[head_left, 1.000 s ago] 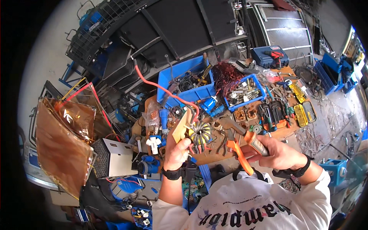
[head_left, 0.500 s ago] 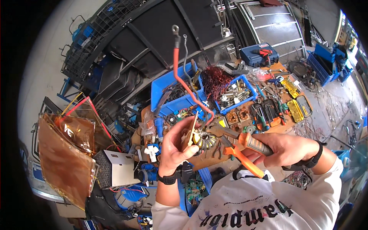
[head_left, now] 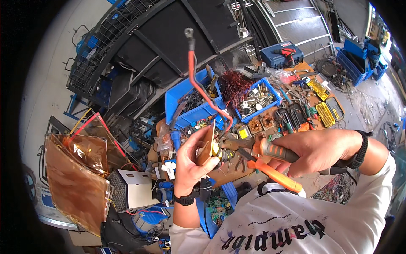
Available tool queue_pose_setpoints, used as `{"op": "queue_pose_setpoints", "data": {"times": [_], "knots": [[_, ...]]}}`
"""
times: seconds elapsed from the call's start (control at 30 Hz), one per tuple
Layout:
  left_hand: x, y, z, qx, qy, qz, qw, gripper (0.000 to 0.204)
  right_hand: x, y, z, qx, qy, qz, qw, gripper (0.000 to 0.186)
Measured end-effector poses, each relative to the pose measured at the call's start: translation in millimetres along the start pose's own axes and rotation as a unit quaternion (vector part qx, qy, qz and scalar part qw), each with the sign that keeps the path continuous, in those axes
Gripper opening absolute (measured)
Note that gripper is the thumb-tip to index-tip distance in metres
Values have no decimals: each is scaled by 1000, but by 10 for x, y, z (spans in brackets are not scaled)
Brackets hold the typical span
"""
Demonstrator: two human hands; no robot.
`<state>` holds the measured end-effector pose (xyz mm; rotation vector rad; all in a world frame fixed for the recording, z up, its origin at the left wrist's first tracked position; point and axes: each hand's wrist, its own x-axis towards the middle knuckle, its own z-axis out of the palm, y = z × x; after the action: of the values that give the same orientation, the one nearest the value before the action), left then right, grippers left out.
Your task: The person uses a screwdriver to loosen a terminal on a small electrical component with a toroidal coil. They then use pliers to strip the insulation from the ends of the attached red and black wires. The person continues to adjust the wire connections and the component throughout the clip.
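My left hand [head_left: 188,168] is closed around a small wooden board [head_left: 207,145] with a black-and-yellow toroidal coil [head_left: 227,155] on it. A thick red cable [head_left: 198,88] with a metal lug at its tip rises from beside the coil, with a dark cable partly behind it. My right hand [head_left: 319,151] grips large pliers [head_left: 277,175] with orange-and-grey handles, which stand apart. The jaws reach the base of the cables at the coil; whether they touch is unclear, as board and coil partly hide that spot.
The cluttered wooden bench [head_left: 227,173] holds two blue bins [head_left: 185,120] [head_left: 262,111], tools, yellow cases [head_left: 325,114] and a drill on a case [head_left: 282,57]. Brown film sheets [head_left: 76,182] and a pale box [head_left: 133,188] stand left. A blue tray of circuit boards [head_left: 218,211] lies below.
The red cable has swung upright from a leftward slant. My right hand and the pliers have moved up and slightly right, their jaws now at the coil. My left hand turned the board more edge-on.
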<state>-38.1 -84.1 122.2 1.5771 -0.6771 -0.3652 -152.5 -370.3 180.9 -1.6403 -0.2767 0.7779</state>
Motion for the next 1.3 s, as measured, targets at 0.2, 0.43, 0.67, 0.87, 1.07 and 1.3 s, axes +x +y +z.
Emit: {"op": "queue_pose_setpoints", "data": {"times": [0.2,0.43,0.67,0.87,1.07,1.3], "knots": [[-37,10,34,-72,7,-1,997,72,50,5,44,35,5,23,999,27],[-108,-40,-5,-59,5,15,998,74,-24,-103,132,61,5,46,997,27],[-127,-15,72,-102,18,-9,995,76,-60,-136,151,58,9,60,996,31],[-162,-66,74,-80,27,-5,996,76,-47,-172,158,55,14,83,995,37],[-210,-14,125,-76,33,-13,996,77,-54,-263,154,69,-23,150,986,54],[-240,-72,149,-65,59,21,996,77,-52,-313,171,55,-28,164,984,52]]}}
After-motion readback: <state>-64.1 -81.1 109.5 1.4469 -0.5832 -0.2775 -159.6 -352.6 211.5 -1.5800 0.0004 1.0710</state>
